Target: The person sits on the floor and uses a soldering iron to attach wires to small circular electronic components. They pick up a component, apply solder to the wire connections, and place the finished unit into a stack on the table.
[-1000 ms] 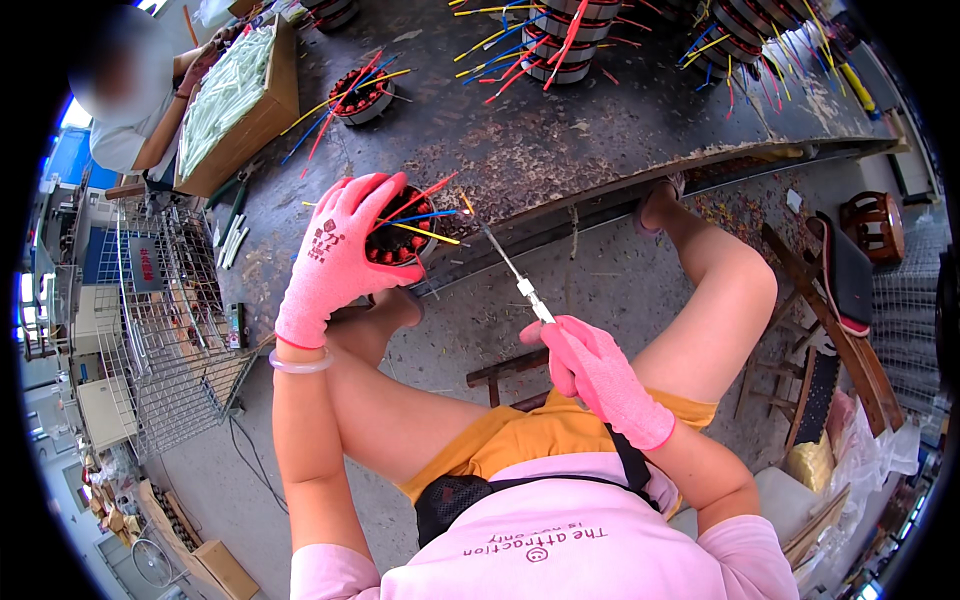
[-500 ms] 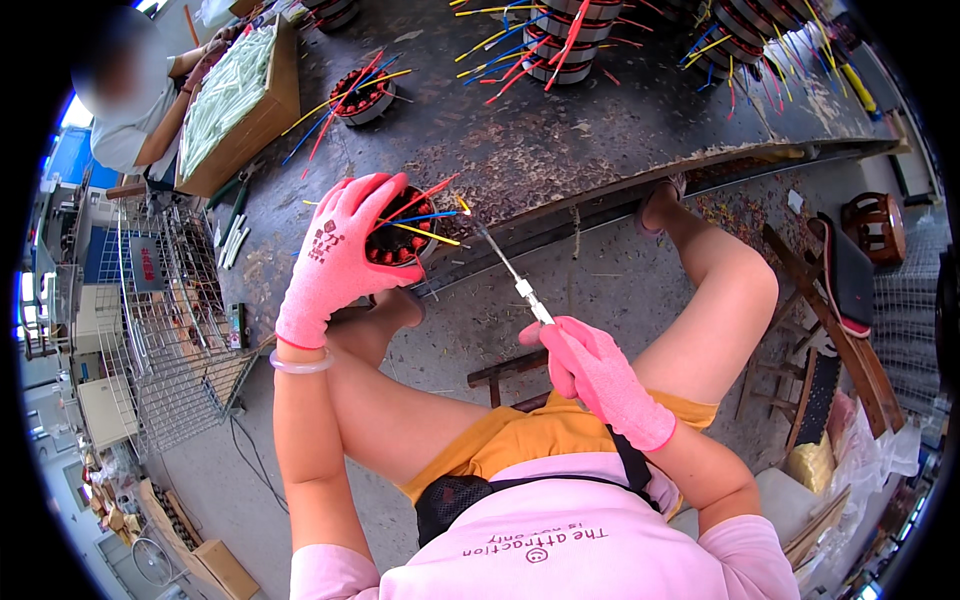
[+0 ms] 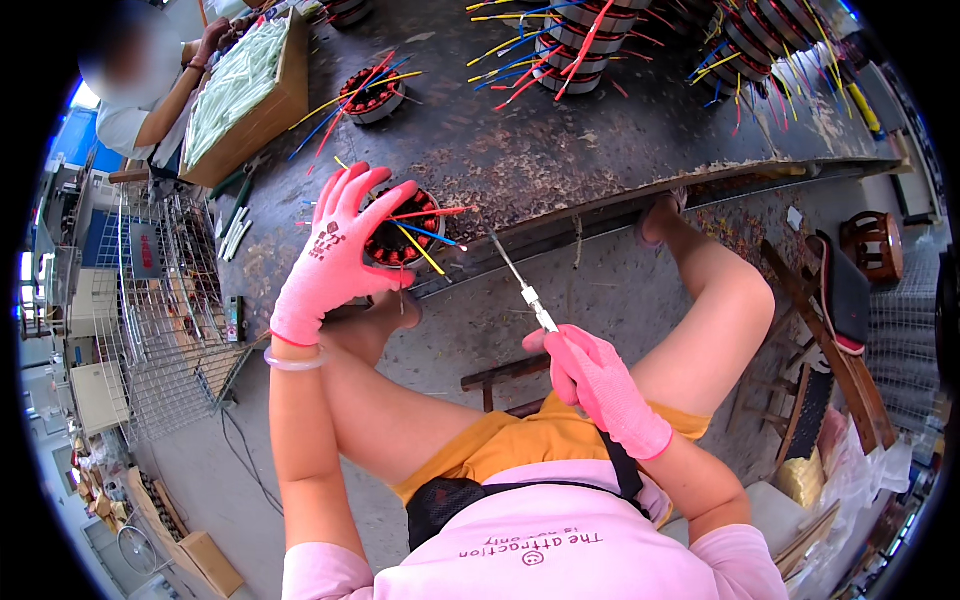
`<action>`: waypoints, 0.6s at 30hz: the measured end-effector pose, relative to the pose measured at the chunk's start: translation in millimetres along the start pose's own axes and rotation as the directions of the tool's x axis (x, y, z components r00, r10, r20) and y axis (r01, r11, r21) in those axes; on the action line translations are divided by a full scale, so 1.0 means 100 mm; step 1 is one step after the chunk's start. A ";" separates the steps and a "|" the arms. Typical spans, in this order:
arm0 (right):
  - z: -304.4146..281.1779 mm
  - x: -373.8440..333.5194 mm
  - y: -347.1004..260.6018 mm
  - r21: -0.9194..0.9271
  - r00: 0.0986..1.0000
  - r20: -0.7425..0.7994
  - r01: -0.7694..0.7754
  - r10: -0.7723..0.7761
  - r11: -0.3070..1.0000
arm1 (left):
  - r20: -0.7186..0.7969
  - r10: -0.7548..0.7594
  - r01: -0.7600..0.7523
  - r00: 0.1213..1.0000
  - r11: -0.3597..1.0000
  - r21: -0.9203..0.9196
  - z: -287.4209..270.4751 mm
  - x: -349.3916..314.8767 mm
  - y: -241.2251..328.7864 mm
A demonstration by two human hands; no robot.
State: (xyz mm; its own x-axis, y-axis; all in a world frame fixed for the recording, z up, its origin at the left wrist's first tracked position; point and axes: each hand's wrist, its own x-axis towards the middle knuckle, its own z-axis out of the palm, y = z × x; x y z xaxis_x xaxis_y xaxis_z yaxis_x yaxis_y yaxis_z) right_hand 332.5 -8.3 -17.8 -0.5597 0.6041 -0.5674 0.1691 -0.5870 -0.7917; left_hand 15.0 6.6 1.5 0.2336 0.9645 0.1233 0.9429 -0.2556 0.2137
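Observation:
A round motor stator (image 3: 415, 222), with a black core and red windings, sits at the table's front edge. Red, blue and yellow leads stick out of it toward the right. Pink-gloved, my left hand (image 3: 338, 250) grips the stator's left side, fingers along the far rim and thumb at the near side. My right hand (image 3: 600, 385), in a pink glove too, is closed on what looks like a soldering iron (image 3: 538, 308), with a white handle and thin metal shaft. Its tip points up and left, just right of the lead ends and apart from them.
Another stator (image 3: 372, 97) lies farther back on the dark table (image 3: 640, 130). Stacks of stators (image 3: 580, 50) with coloured leads stand behind. At the far left, a co-worker reaches by a box (image 3: 245, 95) of pale tubes. A wire rack (image 3: 170, 300) stands left of the table.
The stator's blue and yellow leads now slope downward to the right. The iron's tip has drawn slightly away from the lead ends. My left fingers have spread a little on the stator.

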 end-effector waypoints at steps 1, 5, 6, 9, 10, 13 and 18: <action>0.00 0.01 0.01 -0.012 1.000 -0.001 0.009 -0.009 1.000 | -0.004 -0.012 0.012 1.000 0.999 0.032 -0.01 0.00 0.01; 0.01 0.03 0.02 -0.043 1.000 -0.001 0.028 -0.028 0.999 | 0.024 0.016 -0.015 1.000 0.999 -0.031 -0.01 0.02 -0.07; 0.02 0.03 0.00 -0.047 1.000 -0.007 0.022 -0.023 0.999 | 0.011 0.019 -0.018 1.000 0.999 -0.046 0.00 0.01 -0.08; 0.06 0.02 -0.04 -0.047 1.000 -0.017 0.003 -0.004 0.999 | -0.002 0.016 -0.016 1.000 0.998 -0.064 0.01 0.02 -0.09; 0.04 0.03 -0.02 -0.038 1.000 -0.016 -0.005 0.004 0.999 | -0.003 0.013 -0.013 1.000 0.998 -0.066 0.01 0.02 -0.09; 0.03 0.04 0.00 -0.046 1.000 -0.011 0.000 0.000 0.999 | -0.015 -0.015 0.014 1.000 0.998 -0.062 0.01 0.00 -0.08; 0.02 0.06 0.04 -0.043 1.000 -0.006 0.017 -0.017 0.999 | 0.006 -0.017 0.017 1.000 0.999 -0.038 -0.01 0.01 -0.07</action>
State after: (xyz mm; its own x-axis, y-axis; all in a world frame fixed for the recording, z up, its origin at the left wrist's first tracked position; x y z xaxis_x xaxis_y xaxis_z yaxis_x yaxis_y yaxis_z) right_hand 328.0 -7.9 -23.6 -0.5573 0.6173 -0.5553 0.1945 -0.5531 -0.8101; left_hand 8.1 9.4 1.4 0.2188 0.9692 0.1135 0.9372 -0.2411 0.2522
